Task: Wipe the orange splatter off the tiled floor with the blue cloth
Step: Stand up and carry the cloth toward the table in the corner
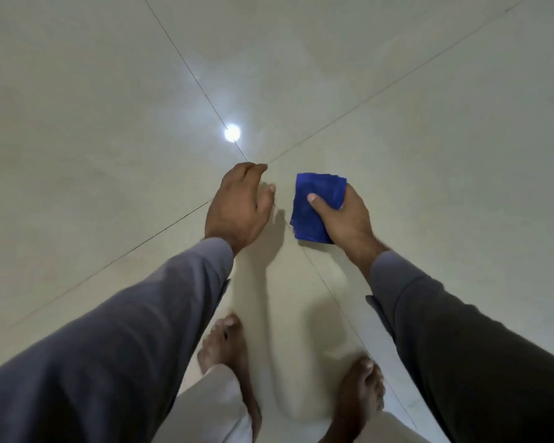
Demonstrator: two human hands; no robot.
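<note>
The blue cloth [315, 207] is folded into a rough rectangle and sits near the middle of the tiled floor [429, 123], just to the right of the point where four tiles meet. The right hand [343, 217] has hold of it: the thumb lies across the top face of the cloth and the remaining fingers are closed around its right edge and underside. Whether the cloth is pressed against the tile or held slightly above it cannot be settled from this view.

The left hand [239, 207] is beside the cloth, apart from it, and has hold of nothing. Its fingers are loosely curled and pointed down at the floor over the tile junction, with a shadow under the palm; contact with the floor is not clear.

Both arms come in from the bottom corners in grey long sleeves [115, 346]. Two bare feet [227, 350] stand on the floor below the hands, toward the bottom edge, with pale trouser hems [211, 407] above them.

The floor is pale, glossy tile. Two thin grout lines [381, 91] cross diagonally, meeting under the left fingertips. A bright round reflection of a lamp [232, 133] lies on the grout line beyond the left hand. The tile surface visible around the cloth shows an even pale colour with soft shadows from the arms and body.
</note>
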